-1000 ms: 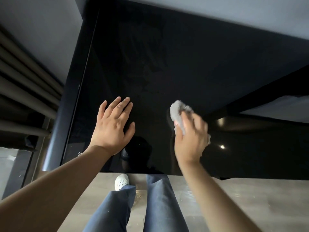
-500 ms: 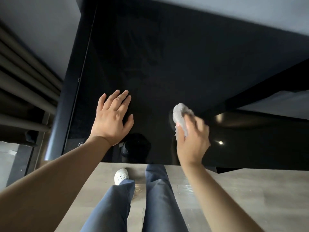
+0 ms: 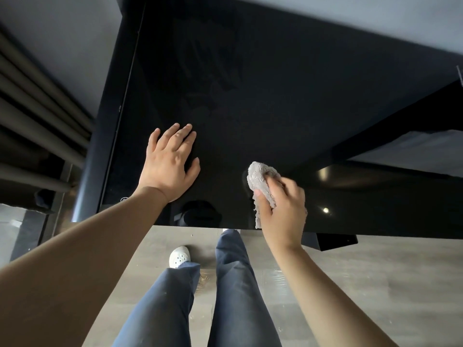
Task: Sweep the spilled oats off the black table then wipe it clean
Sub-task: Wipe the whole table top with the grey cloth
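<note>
**Cloth and hand positions on the bench — near edge**

The grey cloth [image 3: 260, 180] is bunched into a wad and lies against the glossy surface of the black bench [image 3: 275, 83], close to its near edge and right of centre. A loose tail of the cloth hangs down to the bench edge.

The right hand [image 3: 284, 211] holds the cloth. Its grip is closed round the wad, with the fingers [image 3: 288, 189] curled over the top and the thumb against the cloth's left side. The fingers are slightly blurred. The wrist sits just past the bench edge, and the forearm runs back toward the lower right.

The left hand [image 3: 170, 164] lies palm-down on the bench, left of the cloth and apart from it. Its grip is wide and holds nothing — the fingers [image 3: 184, 132] are straight and close together, pointing away from the person, with the thumb spread to the right. The left forearm runs back to the lower left corner.

A dark reflection shows in the bench surface between the two hands.

Below the bench edge is a grey floor [image 3: 350, 284], where the person's blue trousers [image 3: 238, 284] and one white shoe [image 3: 179, 256] are visible. Dark horizontal bars [image 3: 32, 116] run along the left of the bench.
</note>
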`<state>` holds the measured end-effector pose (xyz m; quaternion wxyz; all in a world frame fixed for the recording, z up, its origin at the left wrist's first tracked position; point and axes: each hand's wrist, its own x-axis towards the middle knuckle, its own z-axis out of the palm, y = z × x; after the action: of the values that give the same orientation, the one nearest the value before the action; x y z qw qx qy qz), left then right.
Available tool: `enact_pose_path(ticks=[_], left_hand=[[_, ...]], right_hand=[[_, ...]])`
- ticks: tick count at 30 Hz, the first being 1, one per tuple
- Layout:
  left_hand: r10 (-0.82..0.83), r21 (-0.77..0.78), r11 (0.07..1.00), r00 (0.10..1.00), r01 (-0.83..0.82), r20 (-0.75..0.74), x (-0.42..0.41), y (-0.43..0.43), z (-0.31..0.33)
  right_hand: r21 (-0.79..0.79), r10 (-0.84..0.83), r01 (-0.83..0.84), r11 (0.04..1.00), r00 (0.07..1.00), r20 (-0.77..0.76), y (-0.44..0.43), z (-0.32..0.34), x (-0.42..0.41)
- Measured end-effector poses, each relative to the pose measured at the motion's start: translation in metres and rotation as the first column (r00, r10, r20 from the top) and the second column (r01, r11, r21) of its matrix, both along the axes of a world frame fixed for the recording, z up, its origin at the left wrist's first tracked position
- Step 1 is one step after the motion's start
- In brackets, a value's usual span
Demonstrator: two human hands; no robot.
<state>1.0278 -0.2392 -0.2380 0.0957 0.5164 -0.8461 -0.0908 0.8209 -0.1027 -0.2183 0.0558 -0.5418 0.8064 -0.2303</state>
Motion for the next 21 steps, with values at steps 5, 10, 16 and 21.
enact_pose_path(ticks=[5, 10, 16, 21], left_hand=[[-0.004, 0.018, 1.000, 1.000, 0.004, -0.001, 0.001, 0.000, 0.002], [-0.008, 0.045, 0.999, 0.999, 0.010, -0.054, 0.001, -0.004, 0.004], [0.058, 0.073, 0.996, 0.983, -0.046, -0.176, 0.004, -0.044, 0.023], [0.081, 0.050, 0.996, 0.994, -0.078, -0.074, 0.011, -0.083, 0.016]], right_hand=[[-0.013, -0.045, 0.045, 0.999, 0.999, 0.027, 0.039, -0.013, 0.041], [-0.134, 0.078, -0.029, 0.991, 0.925, 0.371, 0.012, 0.017, 0.048], [-0.242, 0.045, 0.045, 0.969, 0.935, 0.353, -0.074, 0.049, 0.006], [-0.187, 0.068, -0.012, 0.982, 0.953, 0.294, -0.145, 0.046, -0.031]])
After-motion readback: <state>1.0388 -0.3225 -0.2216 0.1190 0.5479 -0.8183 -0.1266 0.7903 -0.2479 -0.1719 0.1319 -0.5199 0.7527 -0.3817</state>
